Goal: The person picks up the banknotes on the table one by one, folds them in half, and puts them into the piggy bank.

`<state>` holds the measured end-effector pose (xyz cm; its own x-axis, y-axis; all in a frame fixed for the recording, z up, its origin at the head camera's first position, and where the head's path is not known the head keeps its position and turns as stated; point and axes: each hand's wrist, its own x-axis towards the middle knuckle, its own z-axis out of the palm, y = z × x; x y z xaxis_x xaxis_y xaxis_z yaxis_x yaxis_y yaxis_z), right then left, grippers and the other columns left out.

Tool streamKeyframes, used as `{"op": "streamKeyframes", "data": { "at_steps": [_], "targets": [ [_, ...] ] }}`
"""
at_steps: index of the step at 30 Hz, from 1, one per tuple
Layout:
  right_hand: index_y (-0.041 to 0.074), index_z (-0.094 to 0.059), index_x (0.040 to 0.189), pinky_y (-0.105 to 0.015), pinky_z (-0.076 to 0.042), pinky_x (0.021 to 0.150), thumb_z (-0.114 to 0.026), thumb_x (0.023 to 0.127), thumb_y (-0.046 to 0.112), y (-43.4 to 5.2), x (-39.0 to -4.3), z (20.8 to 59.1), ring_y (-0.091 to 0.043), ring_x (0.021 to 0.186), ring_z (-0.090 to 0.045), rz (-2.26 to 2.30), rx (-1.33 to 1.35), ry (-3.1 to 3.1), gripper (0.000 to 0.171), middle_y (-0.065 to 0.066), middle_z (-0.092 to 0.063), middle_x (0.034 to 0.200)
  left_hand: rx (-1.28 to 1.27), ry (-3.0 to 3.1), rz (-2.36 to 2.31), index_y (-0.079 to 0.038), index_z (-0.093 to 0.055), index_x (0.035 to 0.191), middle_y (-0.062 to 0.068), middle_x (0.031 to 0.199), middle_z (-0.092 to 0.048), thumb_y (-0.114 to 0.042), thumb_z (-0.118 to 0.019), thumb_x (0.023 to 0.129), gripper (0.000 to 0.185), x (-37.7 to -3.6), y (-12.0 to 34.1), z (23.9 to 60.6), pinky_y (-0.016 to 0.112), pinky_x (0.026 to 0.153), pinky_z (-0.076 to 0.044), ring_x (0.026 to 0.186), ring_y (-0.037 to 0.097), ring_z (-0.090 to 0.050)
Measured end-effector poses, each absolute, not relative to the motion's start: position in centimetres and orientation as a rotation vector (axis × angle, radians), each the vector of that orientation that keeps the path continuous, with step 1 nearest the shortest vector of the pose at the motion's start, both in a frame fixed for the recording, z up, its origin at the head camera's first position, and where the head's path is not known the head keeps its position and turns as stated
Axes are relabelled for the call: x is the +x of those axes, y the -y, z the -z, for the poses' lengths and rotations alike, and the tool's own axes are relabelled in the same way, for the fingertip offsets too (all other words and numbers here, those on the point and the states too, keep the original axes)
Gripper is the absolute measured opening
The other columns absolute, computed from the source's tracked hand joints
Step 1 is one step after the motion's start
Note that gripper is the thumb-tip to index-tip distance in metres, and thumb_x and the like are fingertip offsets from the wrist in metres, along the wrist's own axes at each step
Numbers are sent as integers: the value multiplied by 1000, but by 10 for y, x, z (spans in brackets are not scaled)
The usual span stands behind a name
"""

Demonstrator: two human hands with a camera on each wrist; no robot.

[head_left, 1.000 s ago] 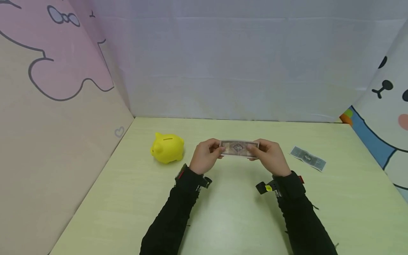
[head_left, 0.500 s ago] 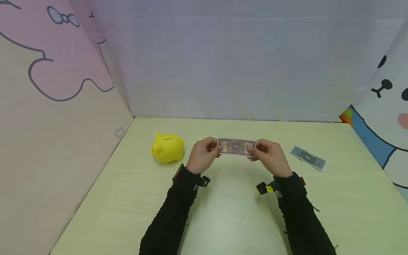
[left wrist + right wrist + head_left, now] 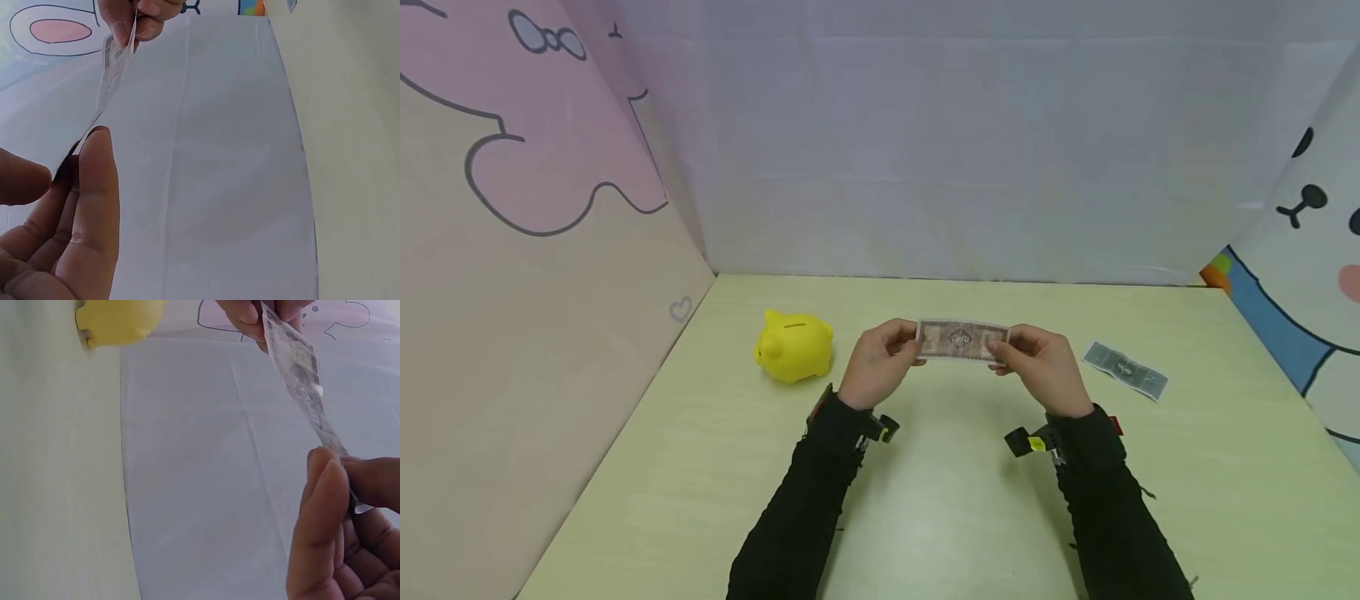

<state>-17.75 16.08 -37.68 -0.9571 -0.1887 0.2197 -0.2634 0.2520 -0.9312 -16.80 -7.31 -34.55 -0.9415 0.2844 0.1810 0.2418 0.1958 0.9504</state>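
Note:
A brownish banknote (image 3: pixel 960 340) is stretched flat between both hands above the middle of the pale green table (image 3: pixel 925 500). My left hand (image 3: pixel 880 362) pinches its left end and my right hand (image 3: pixel 1037 365) pinches its right end. In the left wrist view the banknote (image 3: pixel 109 84) shows edge-on, running from my left hand (image 3: pixel 59 206) up to the right hand's fingers (image 3: pixel 134 15). The right wrist view shows the banknote (image 3: pixel 303 387) running from my right hand (image 3: pixel 340 525) to the left hand's fingers (image 3: pixel 250 315). A yellow piggy bank (image 3: pixel 795 347) with a slot on top stands left of the hands.
A second, bluish-grey banknote (image 3: pixel 1124 369) lies flat on the table to the right of my right hand. Cartoon-printed panels wall the table on the left (image 3: pixel 535 250) and right (image 3: pixel 1300 275), with a plain pale backdrop (image 3: pixel 962 167) behind. The piggy bank (image 3: pixel 115 322) also shows in the right wrist view.
Both hands have lifted the brownish banknote slightly up and away from me. The piggy bank and the other banknote have stayed put.

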Motion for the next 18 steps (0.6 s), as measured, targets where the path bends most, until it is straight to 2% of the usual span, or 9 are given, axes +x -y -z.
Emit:
{"op": "streamKeyframes", "data": {
  "at_steps": [4, 8, 18],
  "targets": [
    [-6, -58, 87, -31, -55, 69, -59, 90, 19, -161, -176, 375, -12, 74, -64, -1816, 422, 2436, 24, -17, -65, 87, 531, -2404, -1891, 3, -55, 121, 19, 112, -59, -1, -42, 95, 29, -166, 73, 342, 26, 83, -52, 97, 29, -60],
    [-5, -58, 88, -29, -55, 69, -59, 90, 18, -161, -175, 373, -11, 74, -64, -1807, 424, 2431, 24, -13, -65, 86, 557, -2363, -1929, 4, -55, 120, 20, 112, -60, -1, -42, 95, 28, -166, 73, 340, 28, 82, -53, 97, 30, -61],
    [-6, -58, 89, -34, -55, 70, -59, 90, 18, -158, -171, 371, -12, 75, -64, -1840, 459, 2389, 24, -18, -63, 88, 568, -2271, -1954, 2, -57, 119, 19, 113, -60, -6, -48, 95, 27, -167, 71, 340, 28, 80, -54, 97, 28, -62]
  ]
}}
